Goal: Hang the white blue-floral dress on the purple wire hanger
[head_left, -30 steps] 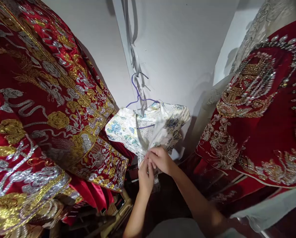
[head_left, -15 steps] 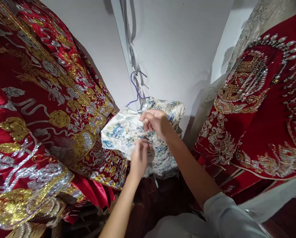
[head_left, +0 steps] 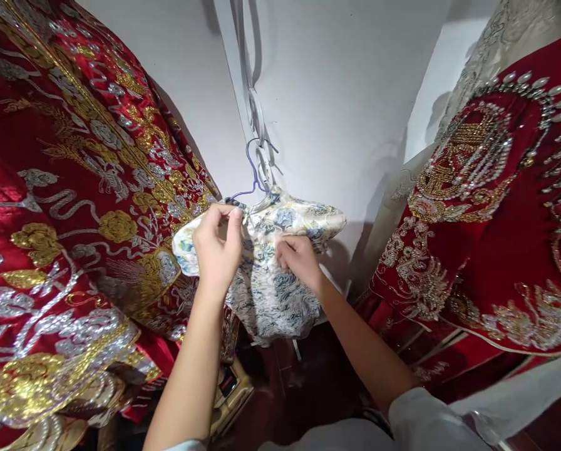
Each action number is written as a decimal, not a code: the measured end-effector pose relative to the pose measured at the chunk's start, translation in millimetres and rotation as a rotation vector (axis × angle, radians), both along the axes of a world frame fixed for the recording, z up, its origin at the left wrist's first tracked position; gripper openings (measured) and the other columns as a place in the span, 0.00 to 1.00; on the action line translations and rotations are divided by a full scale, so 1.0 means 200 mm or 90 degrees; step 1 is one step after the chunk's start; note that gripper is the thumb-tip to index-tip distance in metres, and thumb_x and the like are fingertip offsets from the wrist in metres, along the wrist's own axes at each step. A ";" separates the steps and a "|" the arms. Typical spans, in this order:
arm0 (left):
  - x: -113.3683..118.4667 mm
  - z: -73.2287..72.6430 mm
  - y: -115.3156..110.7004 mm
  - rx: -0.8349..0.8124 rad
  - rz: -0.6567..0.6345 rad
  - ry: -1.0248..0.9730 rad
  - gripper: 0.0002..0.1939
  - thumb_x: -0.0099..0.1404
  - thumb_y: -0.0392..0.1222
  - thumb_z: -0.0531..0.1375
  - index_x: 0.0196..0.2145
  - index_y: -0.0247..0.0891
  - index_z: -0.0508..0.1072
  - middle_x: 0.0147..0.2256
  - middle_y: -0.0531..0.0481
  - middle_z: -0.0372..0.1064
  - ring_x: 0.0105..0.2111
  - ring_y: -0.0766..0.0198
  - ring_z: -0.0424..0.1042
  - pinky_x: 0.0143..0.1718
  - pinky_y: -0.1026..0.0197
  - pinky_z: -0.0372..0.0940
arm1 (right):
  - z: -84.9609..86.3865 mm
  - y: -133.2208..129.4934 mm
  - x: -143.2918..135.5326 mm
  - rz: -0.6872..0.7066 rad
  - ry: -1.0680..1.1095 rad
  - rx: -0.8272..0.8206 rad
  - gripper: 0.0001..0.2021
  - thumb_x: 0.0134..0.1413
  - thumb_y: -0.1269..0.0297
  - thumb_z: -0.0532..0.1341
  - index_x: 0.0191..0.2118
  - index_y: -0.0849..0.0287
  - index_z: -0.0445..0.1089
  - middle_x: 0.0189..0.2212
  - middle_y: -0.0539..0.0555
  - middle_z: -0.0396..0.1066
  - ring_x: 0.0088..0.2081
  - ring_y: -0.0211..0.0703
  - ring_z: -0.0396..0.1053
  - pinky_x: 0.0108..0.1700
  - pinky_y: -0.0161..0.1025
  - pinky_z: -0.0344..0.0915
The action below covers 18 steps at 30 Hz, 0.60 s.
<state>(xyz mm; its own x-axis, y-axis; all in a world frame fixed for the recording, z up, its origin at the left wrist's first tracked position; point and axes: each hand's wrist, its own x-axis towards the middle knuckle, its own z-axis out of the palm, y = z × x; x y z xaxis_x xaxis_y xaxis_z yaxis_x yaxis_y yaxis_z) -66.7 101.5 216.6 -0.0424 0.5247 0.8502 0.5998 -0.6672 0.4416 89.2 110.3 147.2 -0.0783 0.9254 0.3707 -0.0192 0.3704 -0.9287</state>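
Note:
A white blouse (head_left: 275, 300) with a blue and yellow floral print hangs in front of me on a purple hanger (head_left: 253, 169). The hanger's hook catches in a white ring strap (head_left: 258, 116) by the wall. My left hand (head_left: 218, 241) pinches the blouse near its neckline on the left, thumb and forefinger together. On the blouse's front, right of the middle, my right hand (head_left: 299, 257) has its fingers curled closed on the fabric. What exactly lies between the right fingertips is hidden.
Red garments with gold and silver embroidery (head_left: 116, 225) crowd the left side. On the right hangs a beaded red garment (head_left: 496, 250), with a pale lace one (head_left: 473, 69) behind it. A white wall (head_left: 337, 94) stands behind the blouse; a tan object (head_left: 233, 394) sits low on the dark floor.
My left hand has moved up and left to the neckline and pinches there. My right hand has come slightly lower. The blouse has shifted left and its front hangs differently.

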 end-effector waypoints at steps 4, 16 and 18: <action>0.00 -0.03 -0.01 -0.067 -0.074 0.074 0.10 0.71 0.45 0.58 0.35 0.38 0.73 0.31 0.51 0.72 0.33 0.63 0.70 0.37 0.60 0.62 | 0.07 -0.03 0.00 0.107 0.037 0.026 0.13 0.64 0.56 0.54 0.36 0.58 0.70 0.18 0.45 0.68 0.18 0.34 0.59 0.24 0.32 0.56; -0.07 -0.04 0.05 0.050 0.028 -0.102 0.08 0.70 0.40 0.59 0.33 0.38 0.73 0.32 0.50 0.70 0.35 0.60 0.69 0.40 0.57 0.64 | 0.05 0.02 -0.06 -0.003 -0.035 0.023 0.14 0.53 0.69 0.56 0.17 0.57 0.63 0.12 0.45 0.57 0.17 0.34 0.55 0.23 0.35 0.51; -0.17 -0.06 0.08 0.044 0.048 -0.293 0.07 0.70 0.38 0.59 0.32 0.39 0.73 0.33 0.49 0.69 0.37 0.61 0.70 0.41 0.57 0.66 | -0.02 0.01 -0.04 0.023 -0.039 0.013 0.16 0.51 0.71 0.56 0.15 0.57 0.62 0.11 0.45 0.56 0.17 0.35 0.55 0.23 0.35 0.52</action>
